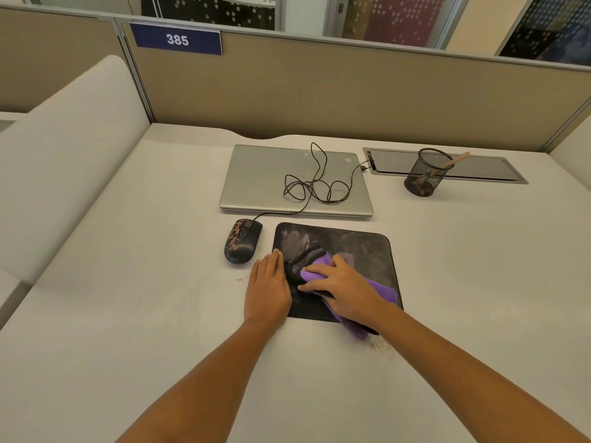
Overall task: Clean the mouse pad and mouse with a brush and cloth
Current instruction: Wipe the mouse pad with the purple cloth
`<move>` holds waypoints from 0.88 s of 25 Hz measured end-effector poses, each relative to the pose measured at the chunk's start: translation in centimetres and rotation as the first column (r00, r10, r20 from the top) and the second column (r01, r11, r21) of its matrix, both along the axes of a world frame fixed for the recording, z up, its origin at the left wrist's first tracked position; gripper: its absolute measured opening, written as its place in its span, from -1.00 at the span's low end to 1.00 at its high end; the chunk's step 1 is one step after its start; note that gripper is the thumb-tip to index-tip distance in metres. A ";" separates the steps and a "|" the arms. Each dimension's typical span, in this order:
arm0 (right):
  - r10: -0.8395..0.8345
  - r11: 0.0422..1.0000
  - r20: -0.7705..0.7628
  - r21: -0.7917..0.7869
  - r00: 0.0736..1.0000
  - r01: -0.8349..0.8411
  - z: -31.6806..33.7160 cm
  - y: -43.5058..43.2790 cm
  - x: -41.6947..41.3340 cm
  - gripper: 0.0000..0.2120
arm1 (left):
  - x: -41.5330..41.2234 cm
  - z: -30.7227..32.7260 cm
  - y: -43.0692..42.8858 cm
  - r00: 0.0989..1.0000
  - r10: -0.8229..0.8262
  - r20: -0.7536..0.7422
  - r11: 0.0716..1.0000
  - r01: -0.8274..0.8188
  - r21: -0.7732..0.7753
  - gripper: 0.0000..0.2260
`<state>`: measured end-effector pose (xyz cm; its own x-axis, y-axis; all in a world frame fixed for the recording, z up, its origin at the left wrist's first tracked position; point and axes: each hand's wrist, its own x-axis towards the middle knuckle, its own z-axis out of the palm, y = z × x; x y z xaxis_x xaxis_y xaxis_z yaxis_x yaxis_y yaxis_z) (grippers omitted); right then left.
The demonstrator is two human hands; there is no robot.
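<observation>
Right grip presses the purple cloth, fingers spread, onto the mouse pad; left grip lies flat on its left edge. The mouse sits alongside; a wooden handle leans in the mesh cup.

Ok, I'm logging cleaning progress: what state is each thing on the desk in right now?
Mouse pad: flat, grey smears showing.
Mouse: left of the pad, red marks, untouched.
Cloth: bunched on the pad, pressed by right hand.
Left hand: flat on pad's left edge.
Laptop: closed, cable looped on lid.
Mesh cup: upright, wooden handle sticking out.
</observation>
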<state>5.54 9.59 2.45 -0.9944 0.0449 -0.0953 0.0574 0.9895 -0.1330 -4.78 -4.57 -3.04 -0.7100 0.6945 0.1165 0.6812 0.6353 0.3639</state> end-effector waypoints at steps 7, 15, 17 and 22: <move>-0.363 0.924 -0.028 0.123 0.932 0.363 0.7 -2.7 -2.8 -0.58 | 0.3 0.3 0.0 0.999 0.038 -0.014 0.998 -0.037 0.057 -0.57; -0.443 0.878 0.007 0.205 0.896 0.433 0.7 -9.4 -0.4 -0.72 | 0.1 0.2 -0.1 1.000 0.006 -0.020 1.000 -0.006 0.001 -0.53; -0.484 0.853 -0.004 0.220 0.875 0.473 1.3 -8.1 -1.6 -0.72 | 0.1 0.4 -0.1 0.999 0.008 -0.032 1.000 -0.007 0.020 -0.58; -0.495 0.847 0.055 0.252 0.867 0.468 2.5 -7.9 -2.6 -0.67 | 0.1 0.5 -0.1 0.999 0.010 -0.047 1.000 -0.009 0.015 -0.59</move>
